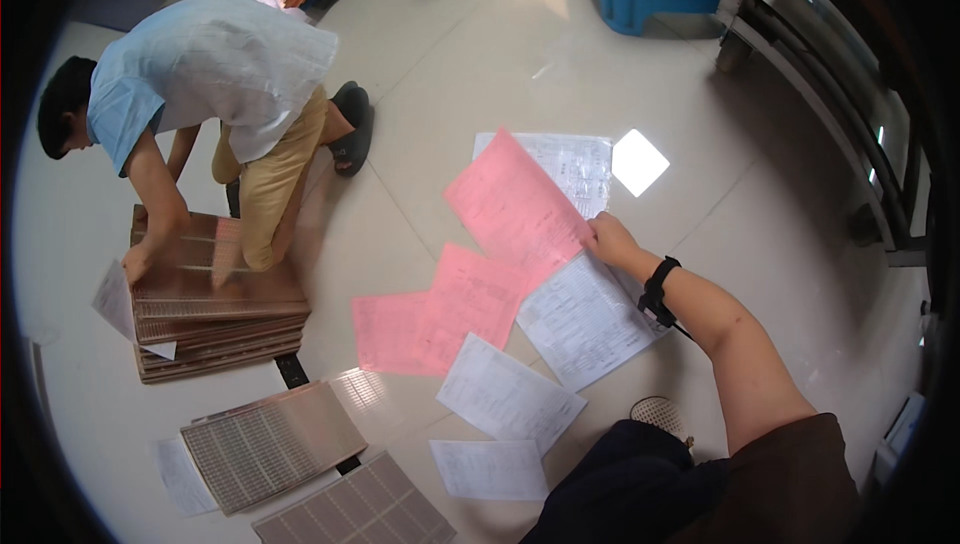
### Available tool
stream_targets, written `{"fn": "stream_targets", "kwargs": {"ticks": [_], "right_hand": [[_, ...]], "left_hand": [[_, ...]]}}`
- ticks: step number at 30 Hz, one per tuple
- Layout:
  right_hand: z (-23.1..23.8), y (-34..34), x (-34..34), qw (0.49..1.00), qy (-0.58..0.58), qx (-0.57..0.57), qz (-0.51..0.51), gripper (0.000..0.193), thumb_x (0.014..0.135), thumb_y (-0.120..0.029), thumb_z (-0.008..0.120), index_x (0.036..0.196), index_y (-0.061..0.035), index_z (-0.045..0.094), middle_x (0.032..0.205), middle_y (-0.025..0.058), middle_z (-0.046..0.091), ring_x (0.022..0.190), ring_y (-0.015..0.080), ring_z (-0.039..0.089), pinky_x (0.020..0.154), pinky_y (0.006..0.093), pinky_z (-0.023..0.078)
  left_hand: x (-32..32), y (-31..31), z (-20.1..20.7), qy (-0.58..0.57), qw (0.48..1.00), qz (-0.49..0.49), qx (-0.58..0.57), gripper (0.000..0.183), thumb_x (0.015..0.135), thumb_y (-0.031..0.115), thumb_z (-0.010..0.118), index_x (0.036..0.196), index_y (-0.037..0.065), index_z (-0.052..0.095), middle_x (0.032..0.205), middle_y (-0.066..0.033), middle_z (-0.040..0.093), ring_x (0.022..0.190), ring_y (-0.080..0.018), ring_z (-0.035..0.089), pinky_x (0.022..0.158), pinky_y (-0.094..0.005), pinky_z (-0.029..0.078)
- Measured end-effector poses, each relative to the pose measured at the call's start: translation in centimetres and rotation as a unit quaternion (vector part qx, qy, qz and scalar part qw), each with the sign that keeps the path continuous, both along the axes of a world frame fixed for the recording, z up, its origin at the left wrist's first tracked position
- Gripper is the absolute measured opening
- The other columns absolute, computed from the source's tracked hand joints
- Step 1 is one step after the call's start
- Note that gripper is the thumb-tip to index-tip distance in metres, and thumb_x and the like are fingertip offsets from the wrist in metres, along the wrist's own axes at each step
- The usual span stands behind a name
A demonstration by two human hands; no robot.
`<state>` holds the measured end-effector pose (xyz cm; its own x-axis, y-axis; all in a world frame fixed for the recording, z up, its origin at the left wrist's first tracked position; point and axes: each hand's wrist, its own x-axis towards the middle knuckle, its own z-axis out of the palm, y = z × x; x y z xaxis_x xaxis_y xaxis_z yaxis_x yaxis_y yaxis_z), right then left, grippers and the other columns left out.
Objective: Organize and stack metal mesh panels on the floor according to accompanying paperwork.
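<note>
My right hand (608, 241) reaches in from the lower right, its fingers pinched on the right corner of a pink paper sheet (515, 204). That sheet is slightly bowed and overlaps a white printed sheet in a clear sleeve (575, 166). Another white printed sheet (590, 322) lies just below my hand. To the left, two more pink sheets (475, 299) overlap each other on the floor. Closer to my legs are a white sheet (510, 392) and a smaller white sheet (488, 469). My left hand does not show.
At the left a co-worker (220, 74) bends over a stack of copper-coloured panels (220, 329), one hand at its edge. More panels (275, 444) lie at the lower left. A blue stool (655, 4) and a dark wheeled rack (830, 94) stand at the upper right.
</note>
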<state>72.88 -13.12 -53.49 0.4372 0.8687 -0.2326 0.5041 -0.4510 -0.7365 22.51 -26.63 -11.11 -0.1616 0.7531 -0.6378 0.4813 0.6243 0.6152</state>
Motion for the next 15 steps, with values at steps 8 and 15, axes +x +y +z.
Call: {"fn": "stream_targets", "kwargs": {"ticks": [8,15], "right_hand": [[-2.1,1.3,2.7,0.952,-0.027,0.144,-0.269,0.046,0.076,-0.011,0.065,0.117,0.0034,0.049,0.109,0.022,0.049,0.101,0.0358,0.05,0.089,0.0387,0.042],[1.1,4.3,1.5,0.932,-0.044,-0.003,-0.359,0.077,0.069,-0.009,0.075,0.132,0.001,0.032,0.113,0.021,0.046,0.105,0.0351,0.049,0.091,0.037,0.042]], "left_hand": [[1.8,0.9,0.0,0.033,0.999,0.014,0.009,0.034,0.097,0.024,0.045,0.123,0.003,0.048,0.121,-0.0111,0.054,0.115,-0.0214,0.048,0.097,-0.0375,0.038],[0.3,0.8,-0.3,0.061,0.997,-0.001,0.044,0.034,0.096,0.023,0.047,0.12,0.0,0.054,0.113,-0.0107,0.06,0.107,-0.0197,0.054,0.095,-0.0319,0.04]]}}
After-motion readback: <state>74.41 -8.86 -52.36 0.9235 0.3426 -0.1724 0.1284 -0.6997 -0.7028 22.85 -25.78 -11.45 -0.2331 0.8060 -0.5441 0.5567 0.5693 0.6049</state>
